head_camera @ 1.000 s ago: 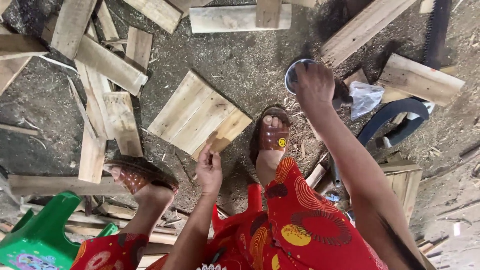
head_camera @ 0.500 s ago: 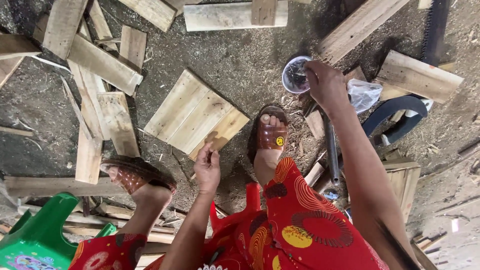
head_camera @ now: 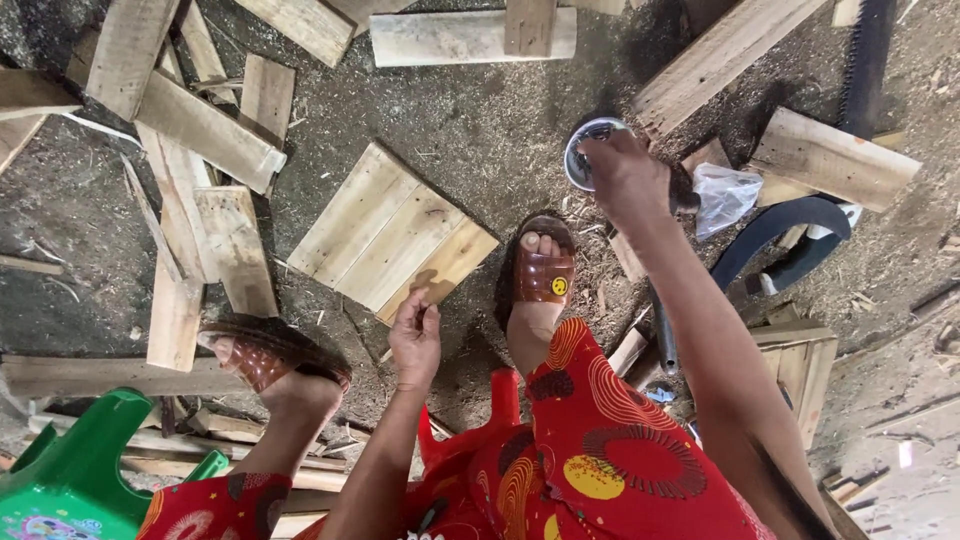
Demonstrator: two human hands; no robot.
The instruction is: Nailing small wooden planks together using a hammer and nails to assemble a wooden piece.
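While the right hand (head_camera: pixel 628 178) reaches into a small round container (head_camera: pixel 590 150) on the dirt floor (head_camera: pixel 470 110), fingers curled at its rim, the left hand (head_camera: pixel 415 335) pinches something too small to identify, just beside the near corner of a plank panel (head_camera: pixel 390 232).

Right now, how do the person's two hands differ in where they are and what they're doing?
The right hand is stretched far out over a small round container on the ground; the left hand stays close to the body, by the corner of the plank panel. The right hand covers the container's rim; the left hand's fingers are pinched together, their contents too small to tell. Both are bare.
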